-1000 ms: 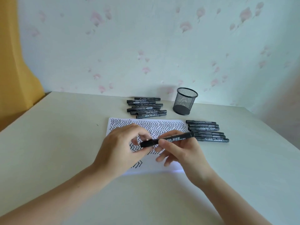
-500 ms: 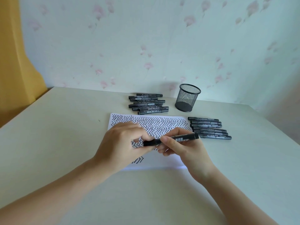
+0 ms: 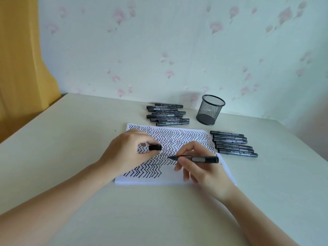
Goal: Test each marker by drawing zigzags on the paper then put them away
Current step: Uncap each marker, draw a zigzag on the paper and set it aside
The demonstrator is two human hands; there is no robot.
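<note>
The right hand (image 3: 204, 167) pinches an uncapped black marker (image 3: 197, 158) low on its barrel, between thumb and forefinger, with the tip pointing left toward the other hand and hovering at or just above the paper (image 3: 179, 178); whether the tip touches the sheet cannot be told. That grip near the nib suits steady, short strokes. The left hand (image 3: 127, 155) holds the marker's cap (image 3: 155, 147) in its curled fingertips just left of the nib, probably kept close so the pen can be closed as soon as its line is drawn, while the heel of that hand seems to rest on the sheet and pin it in place. Rows of black zigzags cover most of the paper under and beyond both hands, leaving white space only along the near edge and below the right hand, so the next line likely belongs there. Beyond the left hand lies one pile of capped markers (image 3: 166, 115); just right of the right hand lies a second, neater row (image 3: 232, 143). Which set is tested cannot be told. A mesh pen cup (image 3: 211, 110) stands beyond the right hand, between the two groups, apparently empty and presumably where the markers end up.
</note>
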